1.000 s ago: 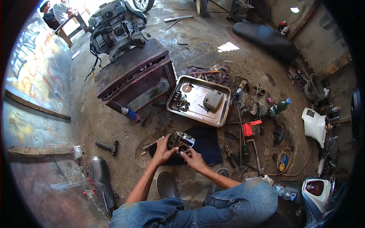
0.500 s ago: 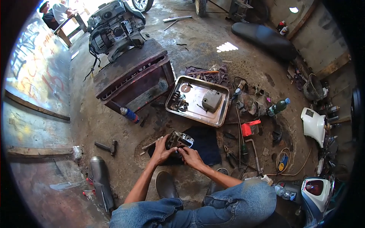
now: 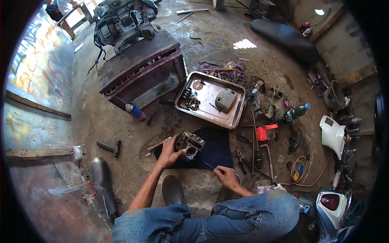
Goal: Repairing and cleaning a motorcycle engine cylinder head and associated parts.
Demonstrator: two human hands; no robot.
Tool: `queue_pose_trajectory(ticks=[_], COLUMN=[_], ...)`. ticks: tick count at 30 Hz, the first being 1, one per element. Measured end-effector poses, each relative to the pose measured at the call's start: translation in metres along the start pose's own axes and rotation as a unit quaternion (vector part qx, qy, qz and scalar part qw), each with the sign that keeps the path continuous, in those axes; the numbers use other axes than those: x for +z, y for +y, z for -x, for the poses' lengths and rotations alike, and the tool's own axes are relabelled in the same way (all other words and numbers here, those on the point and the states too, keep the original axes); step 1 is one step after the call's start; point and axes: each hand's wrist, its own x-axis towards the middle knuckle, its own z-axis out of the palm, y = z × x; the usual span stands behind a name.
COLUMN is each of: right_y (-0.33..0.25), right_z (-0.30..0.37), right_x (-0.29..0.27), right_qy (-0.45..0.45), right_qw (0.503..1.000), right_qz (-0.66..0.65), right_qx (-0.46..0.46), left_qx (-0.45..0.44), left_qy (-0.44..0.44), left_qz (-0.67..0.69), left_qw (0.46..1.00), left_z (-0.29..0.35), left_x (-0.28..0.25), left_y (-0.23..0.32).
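Touching the left fingers (image 3: 170,144), an engine casting (image 3: 190,143) sits rightward.

Large handwriting covers the pale wall panel (image 3: 40,60) at the left and upper left of the frame. Dark painted capitals (image 3: 24,48) slant along its upper part, partly washed out by glare. Below them runs a row of orange-red letters (image 3: 38,79), and to the right of these stand bigger red strokes (image 3: 57,76) shaped like figures. On the white body panel (image 3: 335,137) at the right sits a small dark sticker (image 3: 329,121); its print is too small to read. The blue spray can (image 3: 135,112), left of the centre, and the blue-and-yellow disc (image 3: 298,172), at the lower right, bear markings too small to make out.
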Motion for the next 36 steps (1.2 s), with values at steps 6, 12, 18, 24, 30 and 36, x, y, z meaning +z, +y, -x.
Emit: queue_pose_trajectory(ticks=[6, 12, 18, 24, 30, 36], right_y=[-0.045, -0.048, -0.059, -0.054, -0.049, -0.057], right_z=[-0.046, -0.077, -0.079, -0.074, -0.074, -0.069], right_x=[0.029, 0.047, 0.055, 0.057, 0.056, 0.055], right_qy=[-0.030, 0.010, 0.005, 0.023, 0.029, 0.013], right_qw=[0.996, 0.994, 0.997, 0.997, 0.996, 0.997], right_qz=[0.022, 0.033, 0.030, 0.034, 0.042, 0.036], right_qx=[-0.081, -0.101, -0.068, -0.064, -0.066, -0.062], left_qx=[0.007, -0.002, -0.003, -0.001, 0.022, 0.012], left_qy=[-0.031, -0.046, -0.045, -0.038, -0.031, -0.032], left_qz=[0.005, -0.001, -0.001, -0.001, -0.005, 0.003], left_qw=[0.999, 0.999, 0.999, 0.999, 0.999, 0.999], left_z=[0.001, 0.001, 0.001, 0.002, 0.001, 0.002], left_x=[-0.005, -0.007, -0.006, -0.005, -0.004, -0.004], left_y=[0.004, 0.006, -0.001, 0.006, 0.005, 0.002])
